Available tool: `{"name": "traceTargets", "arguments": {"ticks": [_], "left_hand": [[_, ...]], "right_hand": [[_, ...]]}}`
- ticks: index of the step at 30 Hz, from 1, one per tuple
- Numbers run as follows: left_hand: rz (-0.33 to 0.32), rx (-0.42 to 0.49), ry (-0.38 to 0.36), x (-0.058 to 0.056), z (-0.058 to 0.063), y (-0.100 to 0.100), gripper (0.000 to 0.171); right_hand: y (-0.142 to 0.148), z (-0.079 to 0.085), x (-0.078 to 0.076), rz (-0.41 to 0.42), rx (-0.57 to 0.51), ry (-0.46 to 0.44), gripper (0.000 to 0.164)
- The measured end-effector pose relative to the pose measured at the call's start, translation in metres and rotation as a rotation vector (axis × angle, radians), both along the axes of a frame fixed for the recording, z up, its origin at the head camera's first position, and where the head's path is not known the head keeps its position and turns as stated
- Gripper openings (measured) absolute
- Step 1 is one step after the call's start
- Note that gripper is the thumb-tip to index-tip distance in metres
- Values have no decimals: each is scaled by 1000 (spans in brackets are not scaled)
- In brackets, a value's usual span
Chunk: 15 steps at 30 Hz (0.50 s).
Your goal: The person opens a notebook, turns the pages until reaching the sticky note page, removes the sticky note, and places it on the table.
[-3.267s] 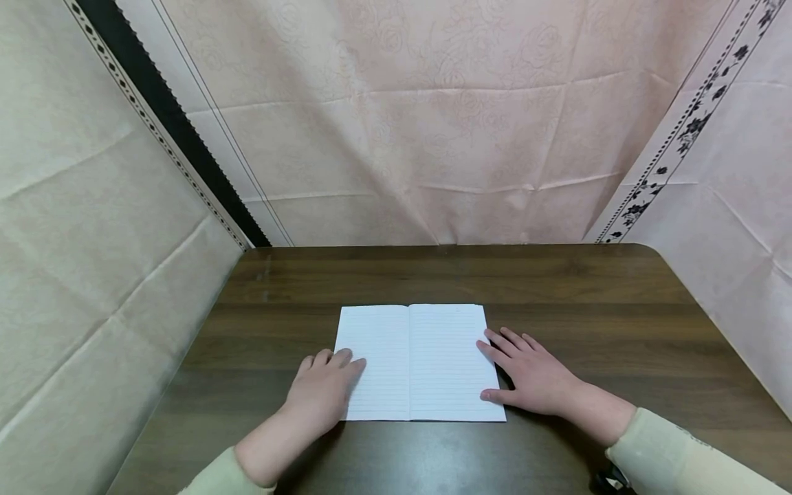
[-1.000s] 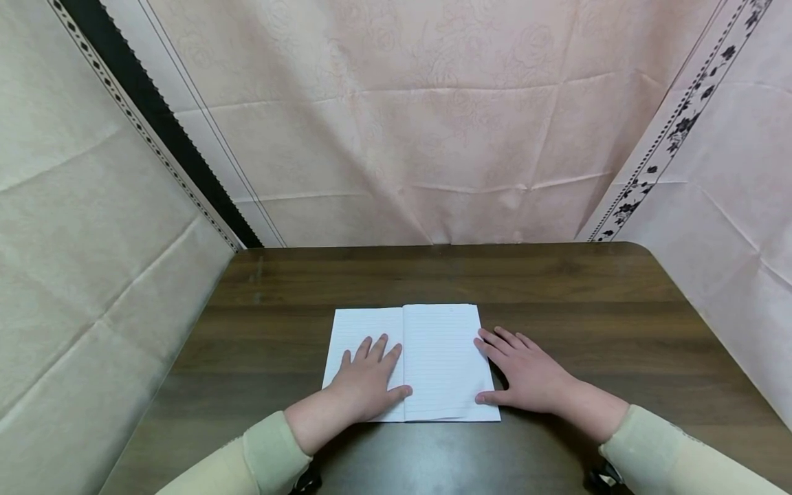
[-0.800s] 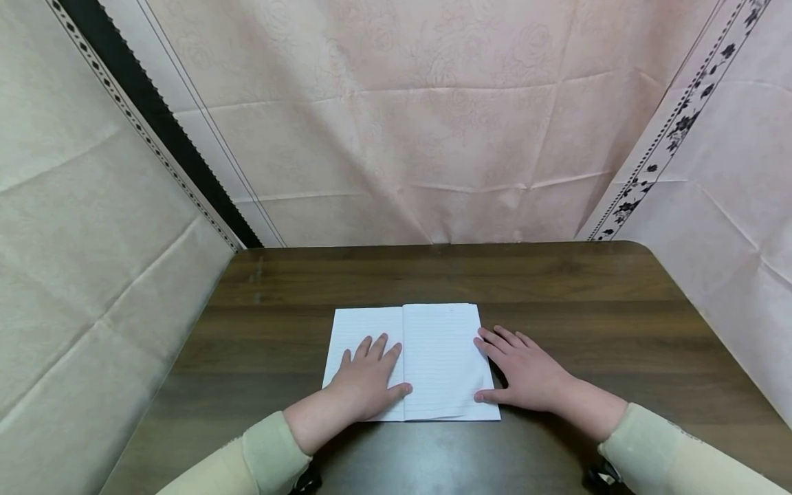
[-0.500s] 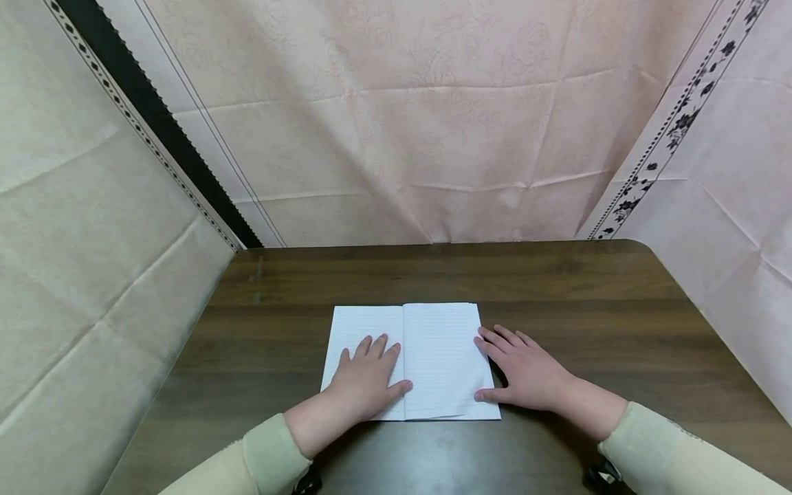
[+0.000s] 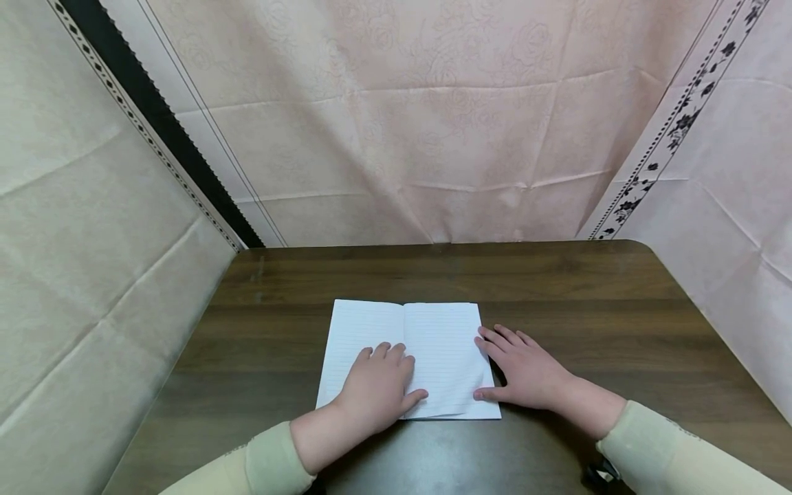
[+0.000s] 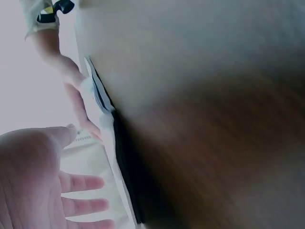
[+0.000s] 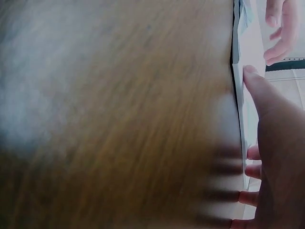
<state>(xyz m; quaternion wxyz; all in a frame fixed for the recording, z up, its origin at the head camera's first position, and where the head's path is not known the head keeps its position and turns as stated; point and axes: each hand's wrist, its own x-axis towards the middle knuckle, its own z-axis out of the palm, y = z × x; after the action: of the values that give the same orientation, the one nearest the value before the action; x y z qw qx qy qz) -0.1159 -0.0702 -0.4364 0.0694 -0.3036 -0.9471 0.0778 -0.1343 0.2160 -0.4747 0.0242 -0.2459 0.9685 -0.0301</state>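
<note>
An open notebook (image 5: 439, 344) with lined pages lies on the brown table, a loose lower corner showing on its right page. My left hand (image 5: 377, 385) hovers over the fold and left page, and the left wrist view shows its fingers (image 6: 86, 206) extended and apart from the paper. Along the right edge rests my right hand (image 5: 526, 371), fingers spread. Its thumb (image 7: 257, 86) touches the right page near the lower corner in the right wrist view. Neither hand grips anything.
Bare wooden table (image 5: 433, 275) surrounds the notebook. Pale patterned cloth (image 5: 433, 151) hangs behind the table's far edge and down both sides. A dark strip (image 5: 179, 130) runs between cloths at the left.
My left hand lay flat on the left page half a second ago. It has since lifted and shifted right over the fold, and the left page's outer edge has risen. My right hand stays put.
</note>
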Motion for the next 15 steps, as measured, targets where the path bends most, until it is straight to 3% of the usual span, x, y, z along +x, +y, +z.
{"name": "traceTargets", "arguments": {"ticks": [6, 15], "left_hand": [[-104, -3, 86, 7, 2, 7, 52], [-251, -20, 120, 12, -1, 15, 48]], "right_hand": [[-1, 1, -1, -8, -8, -2, 96], [-3, 2, -2, -20, -2, 3, 95]]}}
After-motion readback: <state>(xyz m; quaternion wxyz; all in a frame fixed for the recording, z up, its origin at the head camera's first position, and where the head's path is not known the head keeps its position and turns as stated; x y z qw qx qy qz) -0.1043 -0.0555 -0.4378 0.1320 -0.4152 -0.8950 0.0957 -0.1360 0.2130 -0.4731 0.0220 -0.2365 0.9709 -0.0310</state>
